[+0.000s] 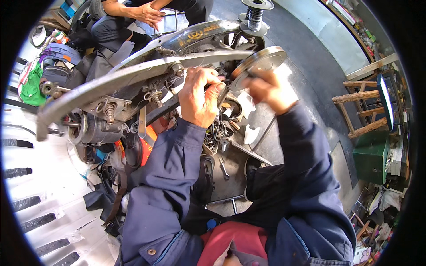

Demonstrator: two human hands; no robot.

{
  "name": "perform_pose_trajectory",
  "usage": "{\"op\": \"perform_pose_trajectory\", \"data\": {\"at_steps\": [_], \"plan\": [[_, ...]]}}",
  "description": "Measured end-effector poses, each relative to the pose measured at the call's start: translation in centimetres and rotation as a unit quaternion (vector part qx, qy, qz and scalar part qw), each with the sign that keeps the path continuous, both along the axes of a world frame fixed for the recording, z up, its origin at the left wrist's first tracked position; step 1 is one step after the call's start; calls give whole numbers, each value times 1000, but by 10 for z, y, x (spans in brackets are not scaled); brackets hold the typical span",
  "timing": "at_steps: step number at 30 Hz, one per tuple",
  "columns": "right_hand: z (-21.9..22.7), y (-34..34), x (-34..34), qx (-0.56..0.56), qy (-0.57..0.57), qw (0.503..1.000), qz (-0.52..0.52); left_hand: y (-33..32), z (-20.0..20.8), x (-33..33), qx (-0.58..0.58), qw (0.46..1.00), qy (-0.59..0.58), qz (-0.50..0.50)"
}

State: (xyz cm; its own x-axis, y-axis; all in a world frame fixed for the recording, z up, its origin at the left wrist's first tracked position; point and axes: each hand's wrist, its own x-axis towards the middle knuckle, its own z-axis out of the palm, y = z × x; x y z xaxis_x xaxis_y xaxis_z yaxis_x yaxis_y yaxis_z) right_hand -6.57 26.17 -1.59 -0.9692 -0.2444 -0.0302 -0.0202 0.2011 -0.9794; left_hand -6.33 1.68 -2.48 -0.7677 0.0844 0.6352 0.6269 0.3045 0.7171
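An old hand-cranked sewing machine stands in front of me, with a long curved metal bar [95, 84] and a dark body [191, 37]. My left hand [199, 99] is closed in a pinch just below the bar, beside the wheel; what its fingers hold is too small to make out. My right hand [271, 92] is smeared by motion next to the round metal wheel [270, 58], and its fingers cannot be read. A spool of dark thread [254, 18] stands upright behind the wheel. Coil springs [109, 111] and a metal cylinder [100, 128] sit at the bar's left end.
Under my hands lies a heap of small metal parts [222, 128], with a small wrench [224, 169] nearer me. Another person's clasped hands [148, 15] are beyond the machine. At right are a wooden stool [358, 95] and a green box [372, 155]; bags [60, 60] lie at left.
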Motion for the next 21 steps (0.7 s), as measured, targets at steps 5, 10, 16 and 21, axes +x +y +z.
{"op": "perform_pose_trajectory", "data": {"at_steps": [5,10,16,21], "plan": [[10,26,-26,58,-51,955,-286,1,4,1,-15,1000,5,12],[-11,-26,2,260,-111,957,64,1,5,0,-8,1000,8,6],[3,42,-21,-78,76,988,-106,1,2,1,3,1000,-11,4],[-47,25,-29,128,-61,974,-175,1,5,0,-4,1000,11,-2]]}}
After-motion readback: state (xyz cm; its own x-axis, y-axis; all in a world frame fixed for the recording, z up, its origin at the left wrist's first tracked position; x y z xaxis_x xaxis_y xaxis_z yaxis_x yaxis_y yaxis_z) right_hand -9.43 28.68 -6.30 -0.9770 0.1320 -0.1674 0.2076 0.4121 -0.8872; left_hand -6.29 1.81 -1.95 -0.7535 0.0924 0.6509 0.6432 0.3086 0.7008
